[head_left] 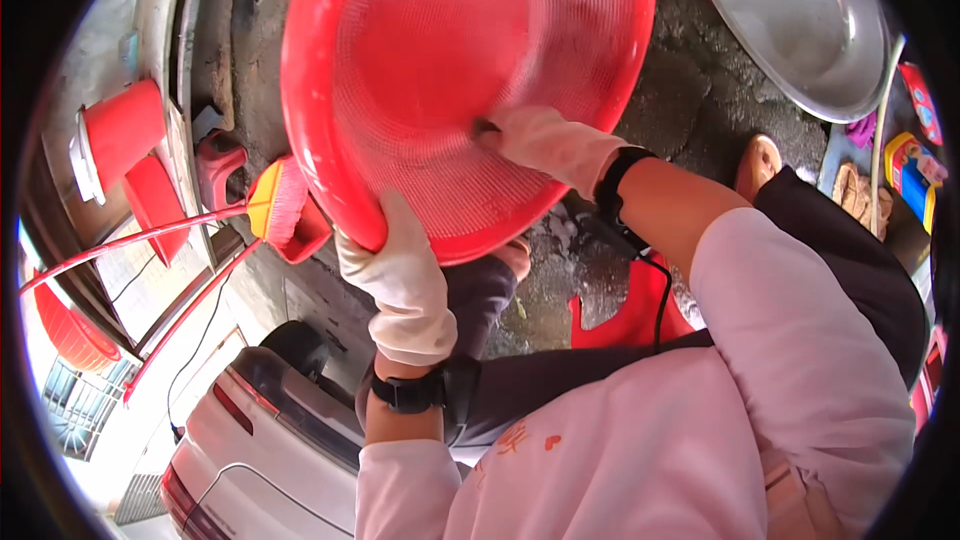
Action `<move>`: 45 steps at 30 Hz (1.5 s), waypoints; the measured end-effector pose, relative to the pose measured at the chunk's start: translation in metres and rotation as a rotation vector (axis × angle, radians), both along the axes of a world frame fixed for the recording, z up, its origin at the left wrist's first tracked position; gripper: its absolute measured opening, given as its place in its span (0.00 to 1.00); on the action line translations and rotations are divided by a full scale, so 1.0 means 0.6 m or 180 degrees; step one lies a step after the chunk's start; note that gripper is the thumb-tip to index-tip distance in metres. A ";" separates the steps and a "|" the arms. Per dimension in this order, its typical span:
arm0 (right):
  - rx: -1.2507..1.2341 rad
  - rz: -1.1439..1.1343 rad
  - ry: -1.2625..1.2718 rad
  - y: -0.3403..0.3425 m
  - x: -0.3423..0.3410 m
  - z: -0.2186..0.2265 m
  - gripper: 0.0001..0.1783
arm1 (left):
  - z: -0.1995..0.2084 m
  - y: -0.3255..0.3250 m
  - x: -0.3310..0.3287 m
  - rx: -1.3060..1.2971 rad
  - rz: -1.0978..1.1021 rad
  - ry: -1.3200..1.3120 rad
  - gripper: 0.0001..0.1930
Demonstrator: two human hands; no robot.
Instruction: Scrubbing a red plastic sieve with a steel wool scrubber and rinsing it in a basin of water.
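A large red plastic colander basin (pixel 308 130) is tilted up in front of me, its ribbed, perforated-looking inside facing me. My left hand (pixel 400 280), in a whitish glove, is closed over its near left rim, with the fingers partly hidden behind the edge. Inside the basin, near the lower wall, is my right hand (pixel 550 145), gloved too. Its fingers are curled around a small dark thing (pixel 486 127), mostly covered and blurred, whose kind I cannot make out. Both wrists wear black straps.
A wide metal basin (pixel 800 15) with liquid stands at the far right. To the left are a yellow-and-red broom (pixel 275 202), a red bucket (pixel 125 135) and a silver car (pixel 250 440). Red plastic (pixel 635 310) lies below my right forearm, on wet ground.
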State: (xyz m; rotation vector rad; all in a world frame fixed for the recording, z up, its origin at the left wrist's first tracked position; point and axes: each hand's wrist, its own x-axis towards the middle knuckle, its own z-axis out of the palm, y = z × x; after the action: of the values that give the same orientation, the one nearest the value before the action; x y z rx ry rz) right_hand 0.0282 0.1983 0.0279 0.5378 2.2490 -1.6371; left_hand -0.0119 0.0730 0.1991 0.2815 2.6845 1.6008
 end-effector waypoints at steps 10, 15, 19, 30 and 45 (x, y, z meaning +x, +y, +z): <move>0.0141 -0.0269 -0.0390 -0.014 -0.025 -0.019 0.23 | -0.005 -0.005 0.000 0.0036 0.0052 0.0019 0.02; -0.0292 -0.0015 0.1608 -0.063 -0.065 0.023 0.24 | -0.036 -0.013 -0.008 0.0200 0.0297 0.0223 0.05; 0.0426 -0.0116 0.2043 -0.065 -0.063 0.048 0.23 | -0.012 -0.018 -0.010 0.0306 0.0049 -0.0196 0.04; 0.0101 0.0634 0.0514 -0.022 -0.077 0.075 0.20 | -0.001 -0.005 -0.006 0.0229 0.0008 -0.0143 0.07; 0.0506 0.0355 0.1832 -0.005 -0.086 0.075 0.20 | -0.019 -0.005 -0.011 0.0032 0.0125 0.0257 0.07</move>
State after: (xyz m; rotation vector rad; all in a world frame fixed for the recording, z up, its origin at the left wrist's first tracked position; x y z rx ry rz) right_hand -0.0232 0.1951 0.0732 -0.0452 2.7660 -1.7247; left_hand -0.0184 0.0701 0.1878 0.3018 2.7589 1.6489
